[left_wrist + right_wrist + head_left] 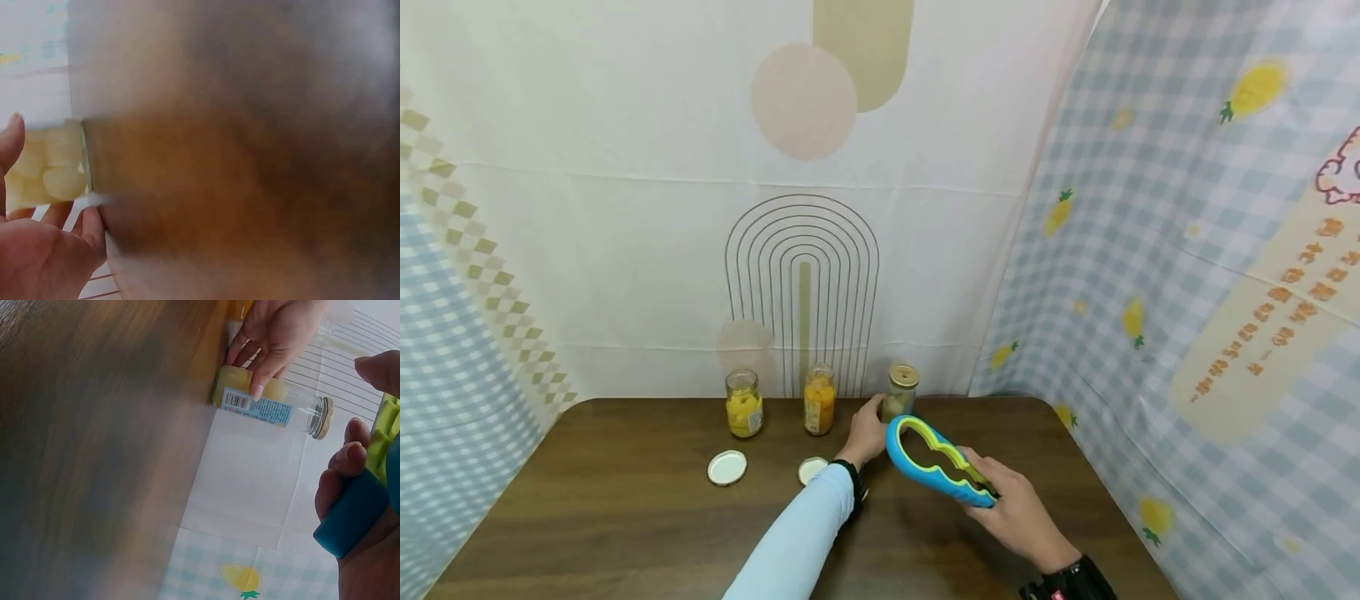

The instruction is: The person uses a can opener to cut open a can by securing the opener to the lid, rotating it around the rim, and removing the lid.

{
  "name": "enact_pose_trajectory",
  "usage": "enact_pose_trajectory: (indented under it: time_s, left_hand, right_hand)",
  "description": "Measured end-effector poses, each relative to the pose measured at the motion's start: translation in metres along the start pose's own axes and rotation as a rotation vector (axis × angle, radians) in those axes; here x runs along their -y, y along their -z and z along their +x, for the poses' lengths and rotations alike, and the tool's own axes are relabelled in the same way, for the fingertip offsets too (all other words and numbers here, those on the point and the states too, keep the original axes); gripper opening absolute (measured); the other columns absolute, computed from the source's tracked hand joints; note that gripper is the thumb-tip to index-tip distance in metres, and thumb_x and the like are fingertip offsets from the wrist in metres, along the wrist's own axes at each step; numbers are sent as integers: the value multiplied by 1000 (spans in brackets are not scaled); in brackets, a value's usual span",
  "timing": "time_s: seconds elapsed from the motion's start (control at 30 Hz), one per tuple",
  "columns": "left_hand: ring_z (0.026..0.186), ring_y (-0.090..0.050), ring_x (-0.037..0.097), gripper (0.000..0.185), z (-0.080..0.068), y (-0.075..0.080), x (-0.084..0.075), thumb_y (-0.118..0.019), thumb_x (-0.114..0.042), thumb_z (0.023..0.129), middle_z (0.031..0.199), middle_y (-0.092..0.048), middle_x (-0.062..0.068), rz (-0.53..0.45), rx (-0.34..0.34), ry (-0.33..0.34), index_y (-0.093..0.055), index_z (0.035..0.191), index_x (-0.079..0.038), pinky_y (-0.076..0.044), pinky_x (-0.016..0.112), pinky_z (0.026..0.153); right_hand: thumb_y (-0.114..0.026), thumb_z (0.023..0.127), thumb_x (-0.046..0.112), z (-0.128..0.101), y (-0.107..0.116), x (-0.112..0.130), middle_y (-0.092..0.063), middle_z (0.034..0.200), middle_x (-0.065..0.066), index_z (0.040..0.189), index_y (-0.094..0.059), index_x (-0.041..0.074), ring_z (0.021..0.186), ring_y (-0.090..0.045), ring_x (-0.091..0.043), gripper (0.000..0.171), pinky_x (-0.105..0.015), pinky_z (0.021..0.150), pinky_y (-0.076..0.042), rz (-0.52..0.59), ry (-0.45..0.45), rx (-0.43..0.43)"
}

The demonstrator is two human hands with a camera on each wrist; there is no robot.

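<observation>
A glass jar point(899, 393) with a gold lid stands near the table's back edge. My left hand point(867, 432) grips its lower part from the side, thumb across the front and fingers behind. In the right wrist view the jar's blue label point(256, 407) with a barcode shows beside the thumb. Pale round pieces point(53, 162) fill the jar's lower part in the left wrist view. My right hand point(1011, 508) holds a blue and lime-green jar opener point(917, 471) by its handles, its loop end pointing toward the jar.
Two lidless jars stand to the left, one with yellow pieces point(744, 410) and one with orange pieces point(818, 404). In front of them a white lid point(727, 467) and a second lid point(809, 469) lie on the brown table point(625, 517). A hanging cloth point(625, 267) borders the back.
</observation>
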State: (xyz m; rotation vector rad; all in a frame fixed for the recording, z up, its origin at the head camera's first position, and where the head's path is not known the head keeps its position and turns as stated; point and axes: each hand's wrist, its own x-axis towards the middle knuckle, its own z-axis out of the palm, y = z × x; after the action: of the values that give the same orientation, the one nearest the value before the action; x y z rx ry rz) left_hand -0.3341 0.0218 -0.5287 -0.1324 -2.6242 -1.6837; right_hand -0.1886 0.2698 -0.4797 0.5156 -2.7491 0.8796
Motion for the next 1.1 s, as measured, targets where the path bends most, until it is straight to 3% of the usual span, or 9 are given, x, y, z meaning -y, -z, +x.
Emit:
enact_pose_trajectory:
  time_s: [0.33, 0.67, 0.93, 1.1]
  left_hand:
    - [137, -61, 40, 62, 6, 0, 7, -85, -20, 93, 146, -66, 22, 18, 17, -38, -59, 147, -5, -50, 59, 115]
    - [134, -63, 40, 60, 7, 2, 12, -84, -17, 93, 142, -68, 22, 18, 21, -73, -59, 147, -5, -52, 58, 113]
    - [127, -66, 40, 57, 8, 4, 12, -79, -12, 95, 137, -70, 24, 8, -32, -42, -59, 147, -4, -55, 57, 108]
    - [128, -65, 40, 54, 9, 5, 10, -76, -12, 97, 138, -69, 24, 30, -16, -33, -58, 148, -4, -55, 56, 109]
  right_hand:
    - [-88, 88, 13, 3, -2, 3, -74, 124, 9, 157, -55, 30, 104, -67, -5, 79, -24, 79, -52, -18, 16, -12]
    - [-86, 90, 12, 3, -4, 2, -73, 124, 5, 158, -53, 30, 96, -60, -3, 78, -23, 75, -45, 6, -13, 41]
    - [-87, 89, 14, 5, -8, 2, -73, 120, 6, 157, -53, 32, 91, -58, -2, 78, -23, 75, -45, -5, -4, 40]
    - [-87, 89, 13, 4, -10, 1, -74, 122, 4, 157, -54, 31, 94, -60, -3, 78, -23, 75, -45, -4, -2, 37]
